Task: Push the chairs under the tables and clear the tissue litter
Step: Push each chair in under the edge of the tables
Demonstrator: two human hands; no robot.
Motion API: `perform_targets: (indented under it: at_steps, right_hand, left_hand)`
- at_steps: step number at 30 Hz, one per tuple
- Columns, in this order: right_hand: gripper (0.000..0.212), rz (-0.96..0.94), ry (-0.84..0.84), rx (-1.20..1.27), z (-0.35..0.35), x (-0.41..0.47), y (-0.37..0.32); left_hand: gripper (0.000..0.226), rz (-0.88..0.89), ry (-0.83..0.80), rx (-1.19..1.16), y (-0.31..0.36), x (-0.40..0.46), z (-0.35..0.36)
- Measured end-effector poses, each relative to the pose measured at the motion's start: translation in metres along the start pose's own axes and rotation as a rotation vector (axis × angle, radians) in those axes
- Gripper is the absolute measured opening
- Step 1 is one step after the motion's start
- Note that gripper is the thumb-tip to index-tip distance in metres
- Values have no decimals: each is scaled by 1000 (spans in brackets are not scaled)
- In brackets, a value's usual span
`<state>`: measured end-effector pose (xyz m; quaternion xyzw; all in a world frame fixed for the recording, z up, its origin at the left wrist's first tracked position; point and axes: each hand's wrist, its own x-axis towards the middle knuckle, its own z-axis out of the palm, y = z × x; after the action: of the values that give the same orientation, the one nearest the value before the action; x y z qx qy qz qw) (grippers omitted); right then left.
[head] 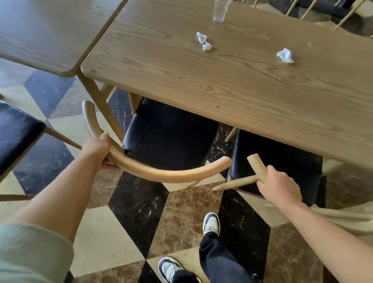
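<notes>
Two wooden chairs with black seats stand at the near edge of a wooden table (253,92). My left hand (97,149) grips the curved back rail of the left chair (170,133), whose seat is partly under the tabletop. My right hand (277,185) holds the back rail end of the right chair (275,165), its seat also partly under the table. On the tabletop lie two small crumpled tissues (203,40) close together and a larger crumpled tissue (285,55) to their right.
A clear plastic cup (220,7) stands at the table's far side. A second table (40,34) adjoins at the left, with another black-seated chair (10,137) pulled out beside it. More chairs (324,3) stand behind the table. My feet are on the chequered marble floor (180,222).
</notes>
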<state>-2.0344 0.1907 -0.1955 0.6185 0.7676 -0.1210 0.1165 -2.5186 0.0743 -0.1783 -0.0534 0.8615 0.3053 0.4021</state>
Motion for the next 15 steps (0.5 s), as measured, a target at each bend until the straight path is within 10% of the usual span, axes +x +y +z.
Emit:
perform_targets:
  at_steps: [15]
  right_hand:
    - [22, 178, 7, 19, 11, 10, -2]
  left_hand:
    - [46, -87, -23, -108, 1, -3, 17]
